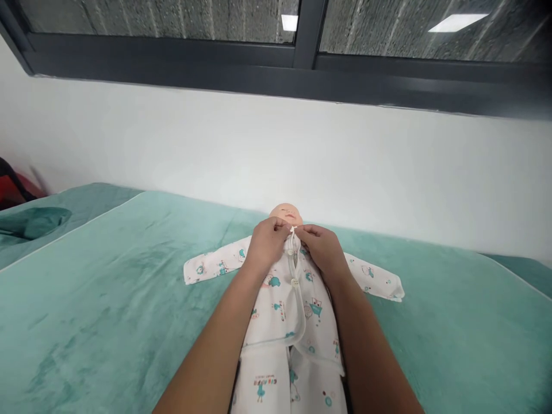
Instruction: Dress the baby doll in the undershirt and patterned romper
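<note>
A baby doll (288, 213) lies on its back, dressed in a white printed jacket (276, 305) and matching trousers (263, 382). Both sleeves stretch out sideways. At the collar, just below the doll's chin, my left hand (271, 238) pinches one edge of the jacket's front. My right hand (321, 247) pinches the other edge, and the fingertips of both hands nearly meet at a small white tie or fastener (293, 229). Lower down the front opening a round button (295, 282) shows. My fingers partly hide the collar.
A green plush cover (129, 287) spreads beneath the doll. Behind it rises a white wall (215, 144) with a dark window frame (172, 54) above. At the far left edge sits a red and black object (15, 187), partly cut off.
</note>
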`<state>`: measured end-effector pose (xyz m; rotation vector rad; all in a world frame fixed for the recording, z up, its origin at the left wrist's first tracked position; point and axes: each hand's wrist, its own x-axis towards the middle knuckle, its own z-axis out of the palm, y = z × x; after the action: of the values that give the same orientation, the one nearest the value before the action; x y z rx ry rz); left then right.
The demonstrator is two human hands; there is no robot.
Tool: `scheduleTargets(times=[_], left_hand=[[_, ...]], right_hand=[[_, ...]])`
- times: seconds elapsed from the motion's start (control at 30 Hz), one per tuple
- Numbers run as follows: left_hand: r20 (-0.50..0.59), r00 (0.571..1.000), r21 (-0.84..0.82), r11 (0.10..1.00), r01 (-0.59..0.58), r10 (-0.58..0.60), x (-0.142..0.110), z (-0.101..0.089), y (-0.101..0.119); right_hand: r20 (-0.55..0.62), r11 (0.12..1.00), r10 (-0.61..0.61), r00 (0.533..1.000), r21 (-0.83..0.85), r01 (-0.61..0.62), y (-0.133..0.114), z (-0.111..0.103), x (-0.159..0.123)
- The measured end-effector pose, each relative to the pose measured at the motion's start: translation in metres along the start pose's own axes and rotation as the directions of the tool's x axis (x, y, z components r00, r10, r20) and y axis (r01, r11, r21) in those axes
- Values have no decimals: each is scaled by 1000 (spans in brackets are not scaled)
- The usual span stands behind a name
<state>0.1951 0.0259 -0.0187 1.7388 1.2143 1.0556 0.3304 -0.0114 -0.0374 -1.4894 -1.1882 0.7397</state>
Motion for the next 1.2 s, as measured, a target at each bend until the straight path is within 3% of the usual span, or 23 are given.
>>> scheduleTargets(times=[0.13,0.2,0.5,0.67,0.77,0.9,1.03,1.1,1.2], left_hand=[[2,1000,-58,998,11,-11,-1,1,1],[3,1000,-66,998,18,-18,-1,2,0],[42,998,-80,996,45,-41,0,0,0],[53,996,-71,995,74,-71,-3,-1,2],[56,994,-125,987,104,-98,-3,1,1],[98,981,-301,935,189,-166,-2,1,-2],[128,977,-466,859,211,-170,-5,-1,-2],[130,981,-447,875,186,-142,-6,-1,-1],[84,991,-249,961,124,-106,-6,1,-2]], right_hand=[[49,970,51,997,235,-62,8,-1,2],[75,962,56,996,265,-74,10,-1,3],[63,1000,-12,998,-3,12,-1,-2,-1],[37,959,-35,999,-281,44,-13,2,-5],[40,935,-55,998,-349,65,-16,6,-6],[28,931,-74,997,-356,79,-14,9,-6],[53,966,-47,997,-250,59,-10,8,-6],[104,983,-12,994,-183,31,-10,4,-6],[186,993,32,982,-116,-11,-10,-4,-7]])
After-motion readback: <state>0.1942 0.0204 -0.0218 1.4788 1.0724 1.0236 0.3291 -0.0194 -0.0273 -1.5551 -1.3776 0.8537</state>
